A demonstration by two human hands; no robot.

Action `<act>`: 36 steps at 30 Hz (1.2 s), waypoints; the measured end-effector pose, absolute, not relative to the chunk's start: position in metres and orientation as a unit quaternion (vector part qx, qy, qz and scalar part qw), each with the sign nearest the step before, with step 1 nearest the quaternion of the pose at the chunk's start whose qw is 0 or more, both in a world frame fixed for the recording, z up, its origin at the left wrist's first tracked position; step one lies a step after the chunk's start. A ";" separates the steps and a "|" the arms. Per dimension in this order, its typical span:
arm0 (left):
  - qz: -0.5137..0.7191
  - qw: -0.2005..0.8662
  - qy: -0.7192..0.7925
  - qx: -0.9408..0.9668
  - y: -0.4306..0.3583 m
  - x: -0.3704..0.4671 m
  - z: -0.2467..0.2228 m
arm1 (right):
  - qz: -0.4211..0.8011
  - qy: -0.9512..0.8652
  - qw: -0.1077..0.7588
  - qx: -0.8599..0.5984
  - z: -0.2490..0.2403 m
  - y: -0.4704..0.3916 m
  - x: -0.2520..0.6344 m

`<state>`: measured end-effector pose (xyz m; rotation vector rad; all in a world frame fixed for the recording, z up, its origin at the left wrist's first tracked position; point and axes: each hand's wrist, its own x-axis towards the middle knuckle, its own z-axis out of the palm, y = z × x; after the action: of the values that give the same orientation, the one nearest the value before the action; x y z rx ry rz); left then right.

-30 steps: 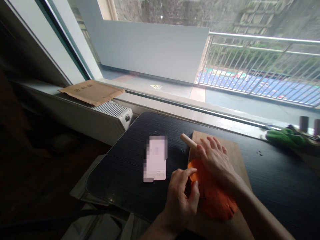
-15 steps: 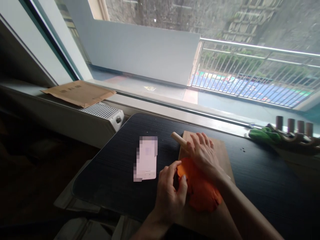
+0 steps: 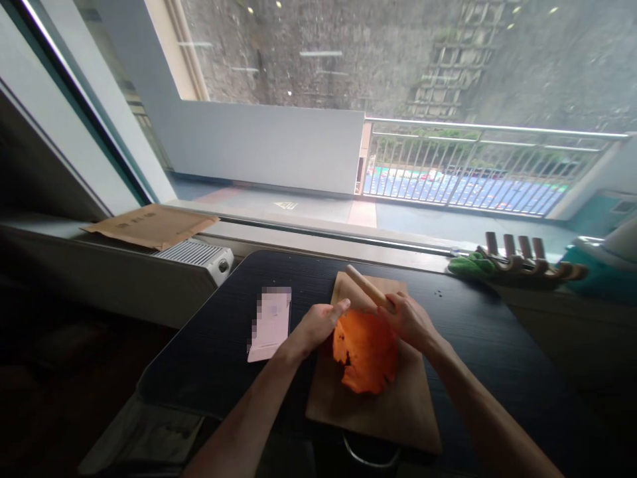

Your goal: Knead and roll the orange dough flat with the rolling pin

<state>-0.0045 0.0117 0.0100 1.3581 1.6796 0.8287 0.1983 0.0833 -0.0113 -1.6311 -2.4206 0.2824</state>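
A flat orange sheet [image 3: 368,352], dough-like with ragged edges and a small tear on its left, lies on a wooden board [image 3: 373,421]. My right hand [image 3: 408,318] is closed round the near end of a pale wooden rolling pin [image 3: 365,284], which slants up to the left over the board's far part. At the sheet's upper left edge is my left hand [image 3: 321,325], its thumb side toward the sheet. Its fingers are curled, and whether they pinch the edge is too small to tell.
A pink phone-like item [image 3: 271,328], partly pixelated, lies on the black table [image 3: 213,358] left of the board. Behind are a brown envelope [image 3: 149,226] on a radiator [image 3: 196,252], a green cloth [image 3: 472,265] and a brown rack [image 3: 517,262] by the window.
My right hand has gone from lying spread over the rolling pin to gripping its near end. My left hand has moved to the sheet's upper left edge. The view has shifted, showing more of the board.
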 end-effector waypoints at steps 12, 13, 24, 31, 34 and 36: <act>0.380 0.360 0.650 0.551 0.021 0.019 0.029 | 0.089 -0.794 0.116 -0.590 -0.017 0.065 0.205; 0.375 0.369 0.652 0.546 0.023 0.016 0.030 | 0.090 -0.794 0.117 -0.590 -0.017 0.065 0.206; 0.246 0.511 0.599 0.565 0.058 0.006 0.048 | 0.113 -0.789 0.129 -0.590 -0.018 0.066 0.209; 0.438 0.518 0.610 0.409 0.017 -0.005 0.033 | 0.147 -0.770 0.162 -0.600 -0.022 0.074 0.213; 0.488 0.506 0.622 0.345 0.001 0.005 0.007 | 0.162 -0.769 0.188 -0.589 -0.014 0.070 0.212; 0.512 0.495 0.622 0.325 -0.007 0.010 -0.005 | 0.169 -0.780 0.200 -0.569 -0.005 0.061 0.209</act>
<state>0.0105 -0.0069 -0.0046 0.7883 1.5069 1.2404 0.2086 0.0609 -0.0053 -1.5908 -2.1792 0.4717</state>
